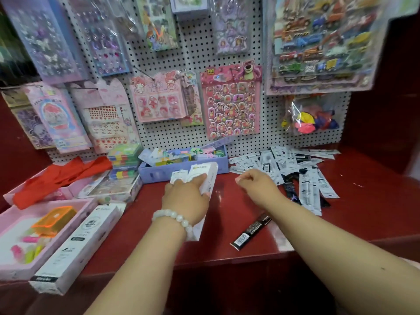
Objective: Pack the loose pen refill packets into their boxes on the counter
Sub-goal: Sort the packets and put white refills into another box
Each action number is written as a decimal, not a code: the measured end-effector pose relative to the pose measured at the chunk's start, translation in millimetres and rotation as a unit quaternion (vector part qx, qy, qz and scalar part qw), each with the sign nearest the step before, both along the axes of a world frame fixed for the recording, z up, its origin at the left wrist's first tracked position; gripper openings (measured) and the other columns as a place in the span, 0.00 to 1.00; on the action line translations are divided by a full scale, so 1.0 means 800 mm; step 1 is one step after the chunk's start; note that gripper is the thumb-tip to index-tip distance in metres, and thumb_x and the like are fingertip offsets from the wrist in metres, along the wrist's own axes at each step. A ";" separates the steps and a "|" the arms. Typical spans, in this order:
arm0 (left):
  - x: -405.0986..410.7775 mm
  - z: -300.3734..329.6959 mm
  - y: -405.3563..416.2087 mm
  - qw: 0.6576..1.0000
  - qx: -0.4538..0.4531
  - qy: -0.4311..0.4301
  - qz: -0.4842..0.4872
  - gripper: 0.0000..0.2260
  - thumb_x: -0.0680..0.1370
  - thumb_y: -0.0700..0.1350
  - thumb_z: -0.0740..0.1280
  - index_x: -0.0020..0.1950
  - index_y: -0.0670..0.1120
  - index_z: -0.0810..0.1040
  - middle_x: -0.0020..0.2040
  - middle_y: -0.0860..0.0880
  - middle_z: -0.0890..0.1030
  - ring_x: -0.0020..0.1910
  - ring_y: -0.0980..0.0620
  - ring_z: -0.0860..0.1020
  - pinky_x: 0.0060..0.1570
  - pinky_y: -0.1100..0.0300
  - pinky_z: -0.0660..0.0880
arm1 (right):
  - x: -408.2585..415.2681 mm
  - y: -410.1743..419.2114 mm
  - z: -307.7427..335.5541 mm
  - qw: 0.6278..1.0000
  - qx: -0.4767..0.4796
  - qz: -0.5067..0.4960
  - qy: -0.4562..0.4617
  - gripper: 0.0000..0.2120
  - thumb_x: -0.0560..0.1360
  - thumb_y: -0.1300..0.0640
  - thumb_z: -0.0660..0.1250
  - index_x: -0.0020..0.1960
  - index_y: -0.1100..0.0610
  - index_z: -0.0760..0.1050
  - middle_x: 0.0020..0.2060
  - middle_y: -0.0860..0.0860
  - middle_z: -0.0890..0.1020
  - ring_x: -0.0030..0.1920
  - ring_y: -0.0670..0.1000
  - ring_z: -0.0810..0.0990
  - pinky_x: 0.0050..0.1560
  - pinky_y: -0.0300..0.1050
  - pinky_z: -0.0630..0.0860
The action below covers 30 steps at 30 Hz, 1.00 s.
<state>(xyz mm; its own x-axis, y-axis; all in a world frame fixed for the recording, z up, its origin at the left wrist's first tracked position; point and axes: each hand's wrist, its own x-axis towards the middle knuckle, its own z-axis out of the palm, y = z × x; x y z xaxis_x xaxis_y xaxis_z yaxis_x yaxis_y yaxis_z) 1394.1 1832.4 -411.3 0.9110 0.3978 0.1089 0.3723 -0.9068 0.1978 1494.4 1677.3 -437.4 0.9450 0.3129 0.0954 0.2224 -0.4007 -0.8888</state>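
Observation:
My left hand [185, 197], with a white bead bracelet on the wrist, grips a long white refill box [208, 176] at mid-counter, its open end facing the pegboard. My right hand [255, 186] hovers to its right with fingers curled in and nothing visible in them. A heap of loose white and black refill packets [293, 165] covers the counter at the back right. One black packet [251, 231] lies alone near the front edge. A second white refill box [76, 250] lies closed at the front left.
A purple box [159, 175] of small stationery stands behind the held box. Pink trays [13, 220] with erasers and red cloth [56, 180] fill the left. The pegboard [200, 57] behind holds sticker sheets. The red counter edge [227, 261] runs along the front.

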 end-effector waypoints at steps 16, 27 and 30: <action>0.099 -0.032 -0.017 0.995 0.095 -0.017 0.036 0.19 0.78 0.56 0.57 0.69 0.54 0.68 0.74 0.45 0.57 0.72 0.42 0.53 0.66 0.46 0.58 | 0.152 -0.025 -0.006 0.951 -0.287 -0.068 -0.088 0.23 0.71 0.42 0.69 0.55 0.60 0.73 0.51 0.56 0.80 0.50 0.56 0.77 0.46 0.47 0.73; 0.121 -0.048 0.009 0.978 -0.100 -0.182 -0.012 0.18 0.76 0.57 0.58 0.60 0.51 0.76 0.60 0.51 0.77 0.64 0.47 0.66 0.61 0.59 0.57 | 0.215 0.067 0.004 0.849 -0.526 -0.004 0.041 0.17 0.71 0.41 0.68 0.47 0.54 0.71 0.53 0.51 0.77 0.59 0.56 0.76 0.59 0.48 0.72; 0.122 -0.044 0.010 0.977 -0.124 -0.175 0.000 0.15 0.77 0.54 0.62 0.61 0.51 0.75 0.60 0.49 0.76 0.64 0.46 0.65 0.60 0.60 0.56 | 0.220 0.073 0.010 0.840 -0.537 0.035 0.074 0.16 0.73 0.43 0.67 0.49 0.55 0.77 0.54 0.52 0.77 0.57 0.55 0.79 0.58 0.47 0.74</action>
